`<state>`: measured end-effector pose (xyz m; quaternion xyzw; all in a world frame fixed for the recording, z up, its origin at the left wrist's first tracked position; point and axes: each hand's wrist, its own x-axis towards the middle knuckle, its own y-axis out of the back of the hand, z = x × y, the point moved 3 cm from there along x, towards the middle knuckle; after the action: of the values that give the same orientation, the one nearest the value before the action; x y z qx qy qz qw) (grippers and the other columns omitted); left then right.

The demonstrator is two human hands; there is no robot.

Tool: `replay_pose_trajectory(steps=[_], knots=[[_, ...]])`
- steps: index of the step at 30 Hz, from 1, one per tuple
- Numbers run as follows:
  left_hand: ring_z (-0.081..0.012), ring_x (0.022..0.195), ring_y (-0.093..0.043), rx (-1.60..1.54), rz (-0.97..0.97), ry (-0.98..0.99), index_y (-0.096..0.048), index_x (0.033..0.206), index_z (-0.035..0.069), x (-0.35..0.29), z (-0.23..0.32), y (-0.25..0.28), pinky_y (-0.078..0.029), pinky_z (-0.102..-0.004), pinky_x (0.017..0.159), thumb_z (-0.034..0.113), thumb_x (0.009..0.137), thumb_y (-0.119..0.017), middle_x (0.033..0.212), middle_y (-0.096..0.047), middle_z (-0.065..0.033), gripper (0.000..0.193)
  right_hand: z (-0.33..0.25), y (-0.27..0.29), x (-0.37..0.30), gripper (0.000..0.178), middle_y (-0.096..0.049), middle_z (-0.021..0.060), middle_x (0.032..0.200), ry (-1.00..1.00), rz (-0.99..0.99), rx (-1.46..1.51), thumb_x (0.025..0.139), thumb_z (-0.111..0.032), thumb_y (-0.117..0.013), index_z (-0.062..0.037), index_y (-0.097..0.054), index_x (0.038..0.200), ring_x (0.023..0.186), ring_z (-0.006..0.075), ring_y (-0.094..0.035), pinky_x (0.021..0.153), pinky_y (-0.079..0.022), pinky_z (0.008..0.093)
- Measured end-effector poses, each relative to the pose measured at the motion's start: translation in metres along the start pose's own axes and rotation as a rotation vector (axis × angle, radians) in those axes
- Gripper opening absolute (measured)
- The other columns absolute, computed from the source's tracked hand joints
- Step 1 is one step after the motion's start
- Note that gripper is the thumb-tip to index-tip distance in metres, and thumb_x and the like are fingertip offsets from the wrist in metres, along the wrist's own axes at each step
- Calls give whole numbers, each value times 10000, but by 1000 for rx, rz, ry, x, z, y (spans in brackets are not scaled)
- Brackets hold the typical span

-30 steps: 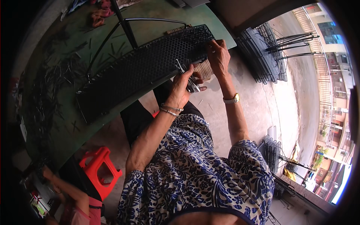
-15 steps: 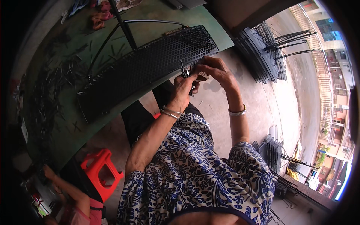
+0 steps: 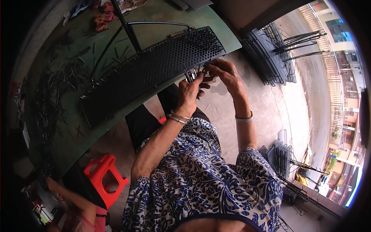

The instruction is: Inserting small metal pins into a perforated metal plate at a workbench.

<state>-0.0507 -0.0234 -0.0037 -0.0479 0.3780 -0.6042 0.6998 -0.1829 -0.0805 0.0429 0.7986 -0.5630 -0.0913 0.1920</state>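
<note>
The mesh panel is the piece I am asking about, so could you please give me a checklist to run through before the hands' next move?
1. Panel lying over the table: ok.
2. Strips held in the left hand: ok.
3. Right hand close to those strips: ok.
4. Right fingers gripping a single strip: cannot tell, too small.
5. Table free of loose pieces: not ok, many lie scattered at left.
6. Co-worker's hand away from the panel: ok.
</note>
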Motion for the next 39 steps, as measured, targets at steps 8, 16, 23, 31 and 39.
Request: replay_pose_trajectory(steps=[8,16,23,31,39], knots=[[-79,670,-633,-22,8,-23,-682,867,83,3,-5,4,-351,-200,480,222,875,-656,817,-699,-10,141,12,-4,2,218,-661,76,845,-148,-75,71,884,-144,-627,54,-627,973,777,118,-605,692,-499,269],[-86,640,-624,8,-12,-3,-694,845,68,8,-11,8,-361,-203,475,233,850,-687,810,-701,-21,165,10,0,-2,198,-666,92,844,-126,-33,-38,890,-131,-617,54,-623,961,775,136,-621,689,-504,277],[-91,615,-622,83,-37,35,-699,840,63,12,-11,11,-368,-205,475,259,839,-704,814,-699,-24,197,14,1,-5,214,-668,99,849,-137,-29,23,895,-139,-609,61,-619,970,786,146,-632,697,-509,290],[-85,736,-625,-31,-10,52,-664,909,119,21,-6,11,-383,-209,510,267,856,-687,874,-689,16,159,24,8,1,176,-673,103,863,-70,232,160,894,-103,-595,58,-604,964,769,139,-637,697,-505,275],[-144,833,-650,-218,-103,121,-622,1040,108,37,-16,21,-485,-301,612,204,908,-589,910,-696,-38,166,30,11,34,80,-686,82,842,181,607,-156,879,-20,-604,5,-612,955,749,107,-633,693,-501,249]])
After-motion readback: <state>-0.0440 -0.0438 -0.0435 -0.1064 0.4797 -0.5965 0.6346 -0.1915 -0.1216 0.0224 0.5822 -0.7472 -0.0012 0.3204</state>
